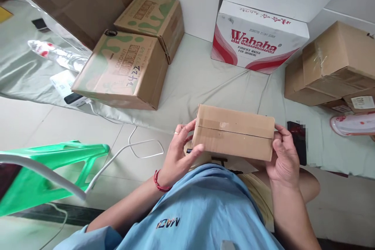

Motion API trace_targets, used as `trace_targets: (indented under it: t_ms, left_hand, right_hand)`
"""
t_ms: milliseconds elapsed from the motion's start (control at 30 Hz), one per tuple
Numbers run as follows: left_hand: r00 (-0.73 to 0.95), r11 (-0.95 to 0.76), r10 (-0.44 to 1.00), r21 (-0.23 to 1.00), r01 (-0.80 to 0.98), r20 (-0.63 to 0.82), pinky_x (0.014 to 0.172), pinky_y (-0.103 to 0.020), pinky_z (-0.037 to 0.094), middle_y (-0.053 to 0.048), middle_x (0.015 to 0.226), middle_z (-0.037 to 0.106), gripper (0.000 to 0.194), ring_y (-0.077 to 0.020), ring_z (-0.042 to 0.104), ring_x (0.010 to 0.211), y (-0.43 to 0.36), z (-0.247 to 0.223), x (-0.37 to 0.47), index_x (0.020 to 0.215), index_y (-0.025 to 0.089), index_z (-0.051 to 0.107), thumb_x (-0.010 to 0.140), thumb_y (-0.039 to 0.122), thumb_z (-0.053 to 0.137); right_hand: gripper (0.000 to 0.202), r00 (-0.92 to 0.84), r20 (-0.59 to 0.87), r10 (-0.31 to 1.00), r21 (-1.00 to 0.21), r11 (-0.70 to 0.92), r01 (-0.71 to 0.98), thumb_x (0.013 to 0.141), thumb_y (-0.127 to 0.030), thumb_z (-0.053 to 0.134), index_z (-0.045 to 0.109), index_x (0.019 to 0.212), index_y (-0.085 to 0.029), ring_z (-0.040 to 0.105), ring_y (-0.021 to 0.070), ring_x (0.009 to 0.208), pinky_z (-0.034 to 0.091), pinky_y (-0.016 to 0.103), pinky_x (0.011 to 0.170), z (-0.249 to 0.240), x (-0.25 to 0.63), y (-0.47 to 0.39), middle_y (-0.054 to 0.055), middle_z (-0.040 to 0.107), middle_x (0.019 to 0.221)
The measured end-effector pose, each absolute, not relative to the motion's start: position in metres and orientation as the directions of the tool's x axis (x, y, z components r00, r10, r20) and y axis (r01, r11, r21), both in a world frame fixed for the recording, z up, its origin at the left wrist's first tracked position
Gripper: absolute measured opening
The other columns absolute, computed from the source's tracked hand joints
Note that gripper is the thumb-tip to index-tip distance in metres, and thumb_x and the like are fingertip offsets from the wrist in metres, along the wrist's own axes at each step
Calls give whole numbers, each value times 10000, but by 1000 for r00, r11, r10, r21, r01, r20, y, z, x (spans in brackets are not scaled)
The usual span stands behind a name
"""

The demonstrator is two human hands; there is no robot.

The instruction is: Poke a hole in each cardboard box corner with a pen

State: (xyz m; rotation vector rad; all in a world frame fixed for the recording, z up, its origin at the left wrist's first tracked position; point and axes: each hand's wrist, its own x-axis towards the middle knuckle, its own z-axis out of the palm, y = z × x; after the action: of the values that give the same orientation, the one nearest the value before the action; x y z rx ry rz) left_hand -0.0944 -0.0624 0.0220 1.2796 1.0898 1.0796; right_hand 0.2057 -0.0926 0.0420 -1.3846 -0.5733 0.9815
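Observation:
A plain brown cardboard box (pixel 234 140) is held in front of my waist, near the front edge of the cloth-covered surface. A taped seam runs along its top. My left hand (pixel 183 144) grips its left end, thumb near the lower corner and fingers at the side. At the opposite end, my right hand (pixel 283 152) holds the box with the thumb on the near side and fingers behind. The box's underside is hidden. A dark phone-like object (pixel 297 142) lies just right of my right hand.
Two green-printed cartons (pixel 117 70) and a plastic bottle (pixel 60 55) are at left on the pale green cloth (pixel 193 74). A Wahaha water carton (pixel 258 39) stands behind, with stacked brown boxes (pixel 334 62) at right. A green stool (pixel 88 168) and white cable (pixel 120 148) are lower left.

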Motion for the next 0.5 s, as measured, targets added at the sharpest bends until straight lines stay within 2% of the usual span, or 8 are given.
trace_targets:
  t_ms: [100, 167, 267, 367, 500]
  left_hand:
    - [224, -48, 974, 996, 70, 32, 1132, -511, 578, -120, 1385, 621, 645, -315, 600, 1318, -59, 25, -94, 1574, 318, 617, 973, 431, 820]
    - [256, -135, 960, 989, 60, 116, 1175, -503, 552, -124, 1456, 619, 648, -310, 592, 1379, -60, 23, -96, 1589, 345, 598, 979, 339, 819]
    - [293, -299, 916, 953, 47, 273, 1248, -526, 499, -135, 1554, 600, 661, -313, 550, 1499, -65, 16, -99, 1583, 369, 591, 978, 189, 788]
    - [298, -352, 897, 935, 39, 325, 1256, -556, 498, -153, 1583, 587, 635, -318, 531, 1547, -69, 13, -99, 1565, 364, 594, 994, 116, 718]
    - [283, -348, 901, 937, 16, 329, 1250, -583, 496, -157, 1588, 586, 543, -340, 539, 1546, -70, 18, -99, 1507, 345, 631, 1002, 162, 715]
  right_hand:
    - [563, 428, -296, 854, -953, -236, -190, 827, -592, 864, 741, 1292, -299, 704, 334, 1250, 565, 488, 1085, 45, 210, -106, 80, 777, 1250]
    - [605, 389, -342, 856, -936, -271, -226, 885, -699, 759, 743, 1326, -286, 674, 375, 1355, 570, 520, 1096, 46, 216, -115, 114, 754, 1402]
    - [642, 387, -342, 857, -929, -245, -277, 936, -778, 629, 725, 1372, -317, 665, 370, 1391, 578, 539, 1103, 45, 223, -123, 98, 712, 1500]
    - [502, 402, -332, 854, -933, -234, -273, 971, -675, 655, 727, 1328, -329, 686, 345, 1363, 557, 539, 1144, 42, 220, -124, 79, 755, 1422]
    - [438, 407, -347, 845, -932, -261, -252, 906, -488, 793, 736, 1306, -317, 680, 344, 1359, 522, 543, 1185, 35, 211, -122, 67, 775, 1365]
